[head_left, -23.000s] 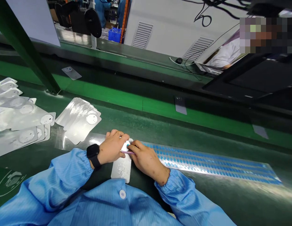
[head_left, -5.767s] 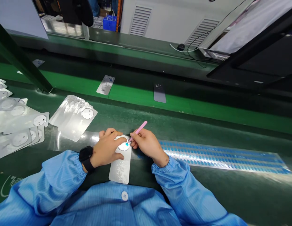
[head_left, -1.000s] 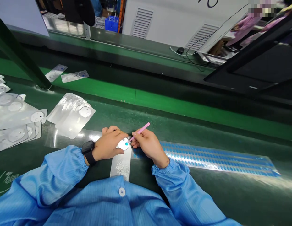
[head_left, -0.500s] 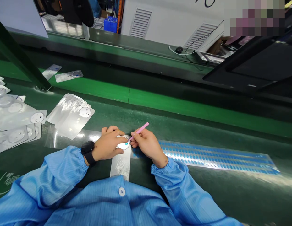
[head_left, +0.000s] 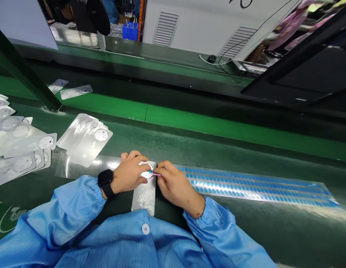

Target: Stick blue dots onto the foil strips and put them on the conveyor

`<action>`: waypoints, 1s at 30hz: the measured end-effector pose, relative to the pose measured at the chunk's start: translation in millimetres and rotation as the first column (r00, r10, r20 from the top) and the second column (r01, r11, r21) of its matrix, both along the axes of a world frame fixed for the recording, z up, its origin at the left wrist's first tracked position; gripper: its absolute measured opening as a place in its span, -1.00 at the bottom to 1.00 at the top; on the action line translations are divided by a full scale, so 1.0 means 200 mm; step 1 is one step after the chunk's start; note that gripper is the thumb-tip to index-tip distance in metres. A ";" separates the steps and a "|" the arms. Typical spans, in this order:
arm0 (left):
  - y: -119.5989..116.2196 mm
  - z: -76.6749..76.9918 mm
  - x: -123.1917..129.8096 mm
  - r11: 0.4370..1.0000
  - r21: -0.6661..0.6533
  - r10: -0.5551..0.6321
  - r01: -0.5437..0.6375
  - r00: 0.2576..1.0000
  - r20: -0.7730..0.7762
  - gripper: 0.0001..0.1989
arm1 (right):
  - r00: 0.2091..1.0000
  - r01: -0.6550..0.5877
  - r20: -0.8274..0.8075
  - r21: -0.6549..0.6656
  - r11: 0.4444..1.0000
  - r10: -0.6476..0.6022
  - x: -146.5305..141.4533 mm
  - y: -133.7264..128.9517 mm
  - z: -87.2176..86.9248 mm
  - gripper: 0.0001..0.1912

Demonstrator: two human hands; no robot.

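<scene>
A flat silvery plate [head_left: 144, 193] with a white round part lies in front of my body. My left hand [head_left: 128, 172] rests over its upper left, fingers apart, with fingertips on the white round part near a small blue spot. Pinched in my right hand [head_left: 174, 184] is a thin pink tool [head_left: 157, 174], mostly hidden by the fingers, its tip at the blue spot. To the right, a long clear strip with rows of blue dots [head_left: 234, 183] runs from beside my right hand.
Overlapping silvery plates [head_left: 85, 143] lie left of my hands, and more plates [head_left: 24, 139] sit at the far left. Two plates [head_left: 76, 92] rest on the lower green belt beyond. A green post [head_left: 30, 74] rises at left; a black panel [head_left: 309, 70] stands at right.
The pink tool has gone from sticking up above my right hand to lying low and nearly level. My right hand has turned and moved slightly down. The view has shifted a little.
</scene>
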State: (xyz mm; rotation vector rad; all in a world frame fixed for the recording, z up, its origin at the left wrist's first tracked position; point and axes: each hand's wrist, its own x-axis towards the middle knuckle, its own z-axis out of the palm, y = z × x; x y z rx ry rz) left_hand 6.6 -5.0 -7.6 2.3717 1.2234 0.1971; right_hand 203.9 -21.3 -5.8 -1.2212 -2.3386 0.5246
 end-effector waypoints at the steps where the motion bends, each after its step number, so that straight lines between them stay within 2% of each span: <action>1: 0.00 0.00 0.00 1.000 -0.001 0.005 -0.005 1.000 0.005 -0.74 | 0.993 -0.030 0.115 -0.013 0.999 0.031 -0.01 -0.01 -0.01 -0.74; 4: 0.00 0.00 0.01 1.000 0.004 0.017 -0.017 1.000 0.025 -0.72 | 0.950 -0.048 0.307 -0.016 0.999 0.051 -0.03 -0.04 -0.05 -0.71; 10: 0.01 0.01 0.05 0.999 -0.039 0.023 -0.022 0.999 0.024 -0.51 | 0.959 -0.045 0.279 0.008 0.999 0.041 0.00 -0.03 -0.08 -0.80; 13: 0.02 0.00 0.06 0.999 -0.041 0.022 -0.022 1.000 0.011 -0.47 | 0.956 -0.035 0.290 -0.004 0.999 0.034 0.01 0.00 -0.10 -0.82; 16: 0.02 -0.03 0.07 0.999 -0.007 0.032 -0.031 0.999 0.022 -0.43 | 0.978 0.025 0.208 -0.067 0.997 -0.010 0.00 0.03 -0.10 -0.82; 19: 0.00 -0.07 0.10 0.995 0.051 0.080 -0.084 0.994 0.075 -0.42 | 0.988 0.123 0.111 -0.157 0.980 -0.106 -0.02 0.07 -0.08 -0.72; 22: -0.03 -0.07 0.11 0.972 0.143 0.162 -0.187 0.973 0.166 -0.56 | 0.988 0.153 0.076 -0.348 0.925 -0.134 -0.04 0.16 -0.04 -0.81; 24: -0.02 -0.04 0.05 0.928 0.201 0.269 -0.314 0.937 0.223 -0.65 | 0.986 0.141 -0.007 -0.505 0.852 -0.167 -0.06 0.27 0.01 -0.80; 26: 0.01 0.03 -0.06 0.842 0.239 0.434 -0.483 0.871 0.231 -0.71 | 0.956 0.155 -0.112 -0.591 0.792 -0.271 -0.08 0.44 0.08 -0.76; 28: 0.07 0.09 -0.20 0.725 0.261 0.619 -0.638 0.769 0.160 -0.74 | 0.894 0.250 -0.172 -0.574 0.779 -0.414 -0.10 0.64 0.17 -0.77; 30: 0.12 0.14 -0.33 0.638 0.245 0.753 -0.730 0.659 0.001 -0.65 | 0.812 0.414 -0.205 -0.456 0.788 -0.546 -0.12 0.83 0.26 -0.80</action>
